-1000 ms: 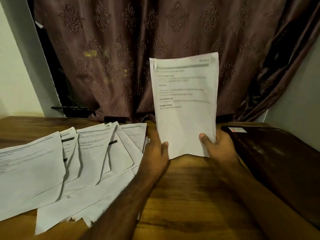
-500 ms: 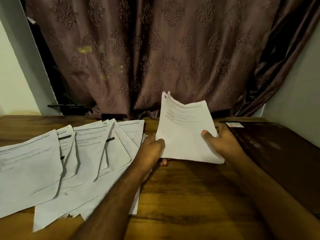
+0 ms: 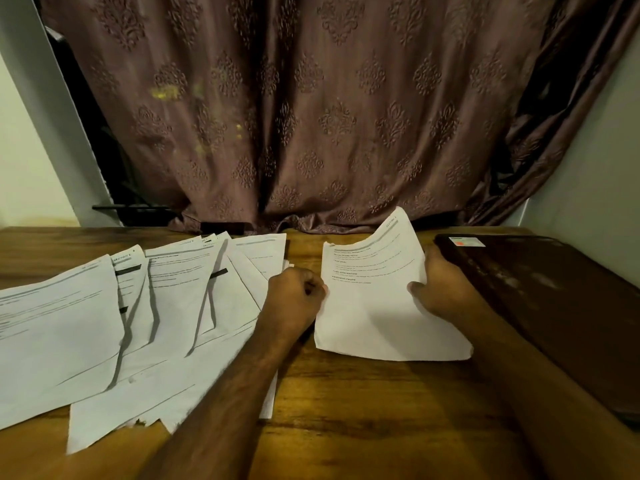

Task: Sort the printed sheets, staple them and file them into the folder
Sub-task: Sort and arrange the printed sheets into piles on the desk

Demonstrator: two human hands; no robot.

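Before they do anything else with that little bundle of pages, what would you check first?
1. Right hand grips the held bundle: ok.
2. Left hand has hold of its left edge: cannot tell.
3. Bundle's edges squared: not ok, top corner curls up.
4. Stapler within reach: cannot tell, none visible.
5. Dark folder open to take pages: not ok, lies closed.
6. Spread sheets sorted: not ok, fanned loosely.

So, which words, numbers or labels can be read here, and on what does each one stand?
"SECTION 1", probably; the digit is unsure: top right corner of the held sheets, gripped by the right hand and the left hand.
"SECTION", number blurred: headers of the spread sheets on the table.
Body text on all sheets: too small to read.
White sticker on the dark folder: red mark, text unreadable.
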